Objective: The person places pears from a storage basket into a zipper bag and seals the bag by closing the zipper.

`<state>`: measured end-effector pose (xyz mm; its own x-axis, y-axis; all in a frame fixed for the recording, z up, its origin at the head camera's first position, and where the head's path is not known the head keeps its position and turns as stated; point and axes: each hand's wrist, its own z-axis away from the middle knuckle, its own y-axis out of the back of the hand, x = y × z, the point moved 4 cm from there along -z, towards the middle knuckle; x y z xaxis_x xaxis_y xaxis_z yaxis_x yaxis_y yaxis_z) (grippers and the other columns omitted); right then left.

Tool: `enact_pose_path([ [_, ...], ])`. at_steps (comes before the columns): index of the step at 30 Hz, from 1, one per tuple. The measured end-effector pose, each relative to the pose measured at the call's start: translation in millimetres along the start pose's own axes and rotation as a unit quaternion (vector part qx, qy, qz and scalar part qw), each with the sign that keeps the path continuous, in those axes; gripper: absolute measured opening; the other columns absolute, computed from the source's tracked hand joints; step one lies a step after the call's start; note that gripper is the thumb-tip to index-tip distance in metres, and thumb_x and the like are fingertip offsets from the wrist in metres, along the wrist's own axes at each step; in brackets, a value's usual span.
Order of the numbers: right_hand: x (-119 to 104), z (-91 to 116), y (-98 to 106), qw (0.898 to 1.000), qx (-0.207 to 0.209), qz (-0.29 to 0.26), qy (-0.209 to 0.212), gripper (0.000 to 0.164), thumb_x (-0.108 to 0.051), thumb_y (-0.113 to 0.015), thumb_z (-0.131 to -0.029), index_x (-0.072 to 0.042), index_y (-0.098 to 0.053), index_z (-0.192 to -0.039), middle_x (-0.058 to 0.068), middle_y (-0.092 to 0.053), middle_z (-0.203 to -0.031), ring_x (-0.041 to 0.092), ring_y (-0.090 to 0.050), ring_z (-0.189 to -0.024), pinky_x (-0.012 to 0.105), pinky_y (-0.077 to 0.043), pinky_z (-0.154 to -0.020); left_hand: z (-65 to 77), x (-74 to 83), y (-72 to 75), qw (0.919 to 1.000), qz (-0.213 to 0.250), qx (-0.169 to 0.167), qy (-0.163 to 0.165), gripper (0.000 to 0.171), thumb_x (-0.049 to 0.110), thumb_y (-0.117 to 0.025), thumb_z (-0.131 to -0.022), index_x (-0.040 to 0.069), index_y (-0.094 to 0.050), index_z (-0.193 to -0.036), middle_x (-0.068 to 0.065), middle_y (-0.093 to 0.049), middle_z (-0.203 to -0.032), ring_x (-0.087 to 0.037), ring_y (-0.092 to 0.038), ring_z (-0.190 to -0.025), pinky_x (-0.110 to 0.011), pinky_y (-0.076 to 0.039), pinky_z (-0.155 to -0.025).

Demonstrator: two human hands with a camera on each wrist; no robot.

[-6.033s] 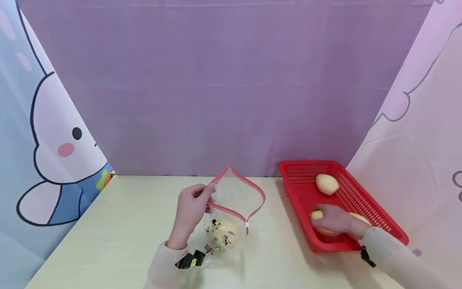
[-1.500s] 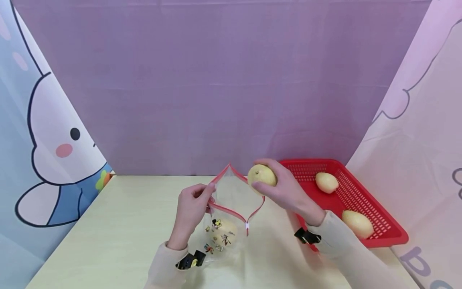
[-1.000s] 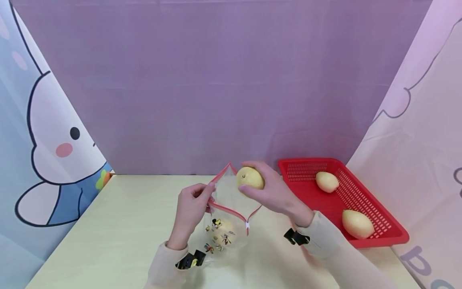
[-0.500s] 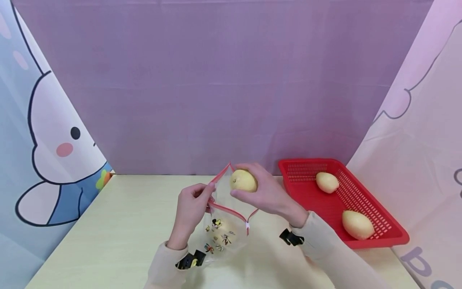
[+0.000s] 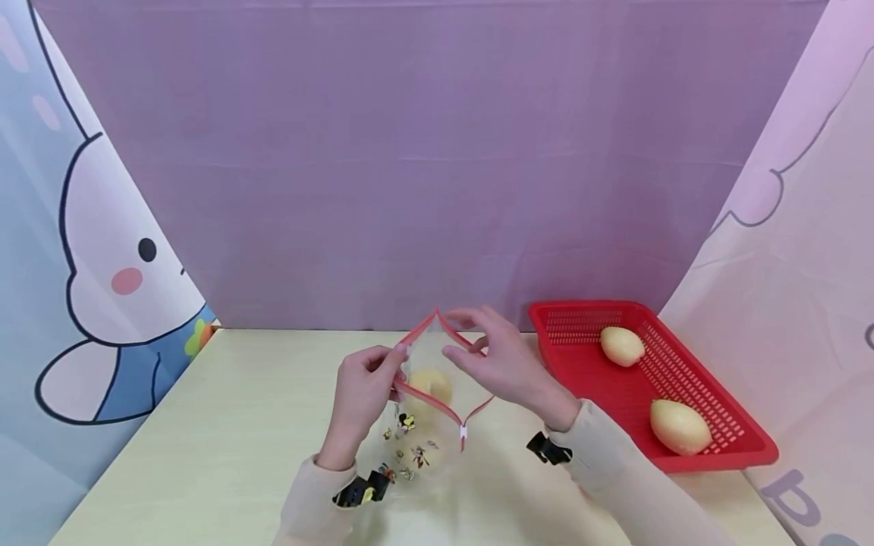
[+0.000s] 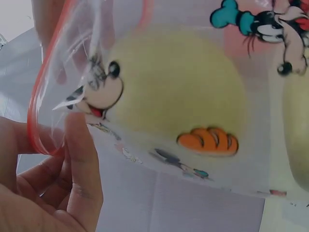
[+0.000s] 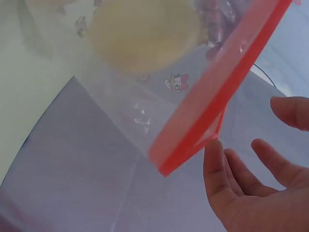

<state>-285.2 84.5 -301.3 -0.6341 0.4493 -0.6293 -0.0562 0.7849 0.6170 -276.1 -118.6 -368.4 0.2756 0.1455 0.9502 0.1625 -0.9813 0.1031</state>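
A clear zip bag (image 5: 437,356) with a red rim and cartoon prints stands with its mouth spread. My left hand (image 5: 369,394) pinches the bag's near-left rim between thumb and fingers, as the left wrist view also shows. Inside the bag a pale yellow fruit (image 5: 432,385) sits high, above another fruit seen dimly through the printed film. In the left wrist view the upper fruit (image 6: 178,87) shows large behind the film. My right hand (image 5: 501,364) is at the far-right rim, fingers spread in a loose curve with nothing held. One fingertip is close to the red rim (image 7: 203,111); contact is unclear.
A red plastic basket (image 5: 594,383) stands to the right on the pale table (image 5: 225,425). In it lie a fruit (image 5: 622,346) toward the back and another fruit (image 5: 680,428) toward the front. A purple cloth wall (image 5: 437,167) rises behind the table.
My right hand took a pale yellow fruit from the basket, carried it left to the bag's mouth and let it go inside. The left hand has kept its pinch on the rim.
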Motion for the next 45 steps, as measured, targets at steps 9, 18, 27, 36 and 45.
enact_pose_path([
  [9, -2.6, 1.8, 12.0, 0.999, -0.023, 0.035, -0.003, 0.046, -0.019, -0.074, -0.093, -0.009, -0.061, -0.136, 0.005, -0.061, -0.129, 0.022, -0.059, -0.116, 0.043, -0.057, -0.088, -0.1, 1.1, 0.6, 0.9999, 0.010, -0.001, 0.004, 0.029, 0.025, -0.067, -0.101, 0.002, -0.076, -0.087, -0.010, -0.064, -0.067, -0.019, -0.060, -0.046, -0.039, -0.059, -0.050],
  [18, -1.2, 3.5, 18.4, 0.994, -0.061, 0.087, -0.027, 0.049, -0.030, -0.072, -0.095, -0.013, -0.059, -0.139, 0.004, -0.057, -0.135, 0.023, -0.054, -0.122, 0.047, -0.052, -0.098, 0.4, 1.3, 0.1, 0.9997, 0.022, -0.003, 0.010, 0.028, 0.025, -0.066, -0.101, 0.001, -0.075, -0.088, -0.011, -0.064, -0.067, -0.018, -0.060, -0.046, -0.030, -0.058, -0.049],
  [27, 6.9, 12.5, 19.0, 0.976, -0.094, 0.194, -0.014, 0.052, -0.035, -0.072, -0.094, -0.013, -0.058, -0.139, 0.006, -0.054, -0.140, 0.026, -0.049, -0.127, 0.052, -0.051, -0.101, -0.6, 0.0, -1.0, 0.9996, 0.026, -0.004, 0.009, 0.029, 0.027, -0.067, -0.101, 0.001, -0.075, -0.089, -0.011, -0.065, -0.068, -0.019, -0.061, -0.046, -0.030, -0.058, -0.049],
  [36, 19.7, 22.9, 31.9, 0.962, -0.092, 0.254, -0.037, 0.060, -0.046, -0.070, -0.093, -0.021, -0.054, -0.146, 0.004, -0.052, -0.145, 0.028, -0.048, -0.131, 0.053, -0.046, -0.107, -0.3, -1.4, -0.7, 0.9996, 0.024, -0.003, 0.017, 0.027, 0.022, -0.067, -0.101, 0.000, -0.075, -0.089, -0.015, -0.066, -0.070, -0.017, -0.061, -0.047, -0.029, -0.058, -0.049],
  [45, 37.0, 34.5, 51.4, 0.949, -0.110, 0.283, -0.084, 0.080, -0.056, -0.069, -0.089, -0.016, -0.044, -0.154, 0.014, -0.039, -0.157, 0.039, -0.036, -0.142, 0.066, -0.037, -0.111, 0.0, -1.2, -0.4, 0.9996, 0.023, -0.007, 0.018, 0.025, 0.020, -0.066, -0.101, -0.001, -0.075, -0.090, -0.016, -0.066, -0.071, -0.017, -0.061, -0.047, -0.029, -0.058, -0.050],
])
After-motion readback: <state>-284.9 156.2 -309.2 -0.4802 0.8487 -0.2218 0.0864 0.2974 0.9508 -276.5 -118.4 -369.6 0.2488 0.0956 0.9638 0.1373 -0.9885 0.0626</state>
